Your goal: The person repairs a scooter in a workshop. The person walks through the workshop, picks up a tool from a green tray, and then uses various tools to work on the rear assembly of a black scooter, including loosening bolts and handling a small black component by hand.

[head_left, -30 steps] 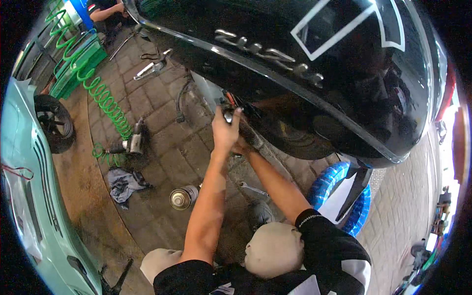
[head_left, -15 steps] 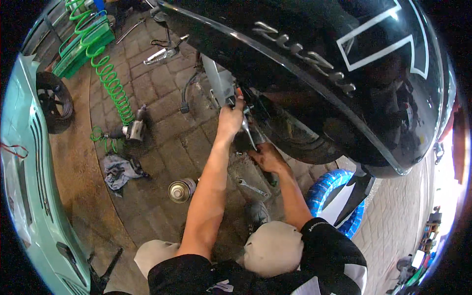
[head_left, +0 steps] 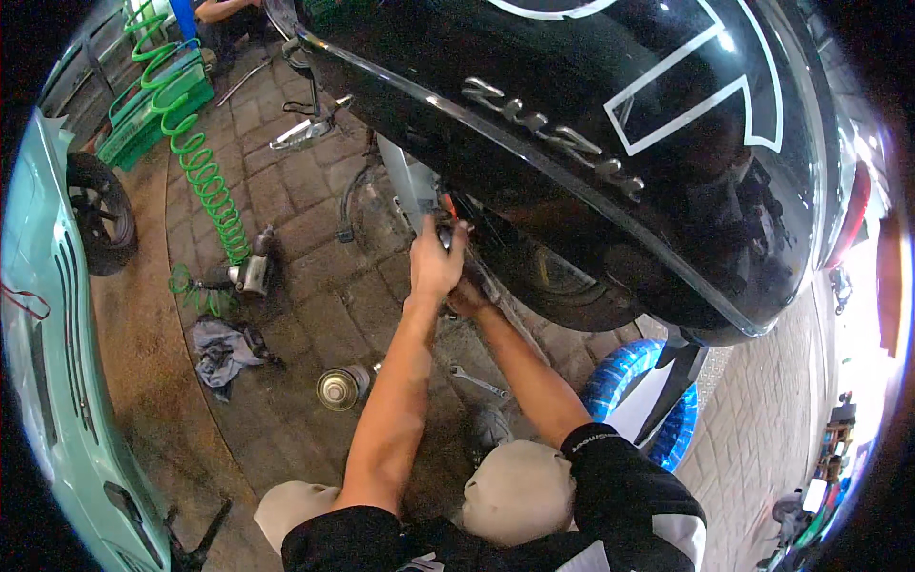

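My left hand (head_left: 435, 257) grips a metal tool (head_left: 444, 234) beside an orange part (head_left: 449, 206) at the underside of the black scooter (head_left: 519, 133). Just below and behind it, my right hand (head_left: 467, 297) is curled, largely hidden by the left, so what it holds is unclear. A silver-grey plate (head_left: 405, 172) shows above my hands. A combination wrench (head_left: 477, 379) lies on the pavers beneath my arms, near an aerosol can (head_left: 339, 389).
To the left are an impact gun (head_left: 249, 275) on a green coiled hose (head_left: 200, 167), a rag (head_left: 214, 348), a green toolbox (head_left: 143, 124) and a mint scooter (head_left: 67, 315). A blue ring-shaped object (head_left: 681, 439) lies right. Another person's arm (head_left: 219, 10) shows at the top.
My right hand has risen from half a second ago, when it was lower right on a silver shaft, and is tucked behind my left. The shaft is now mostly hidden.
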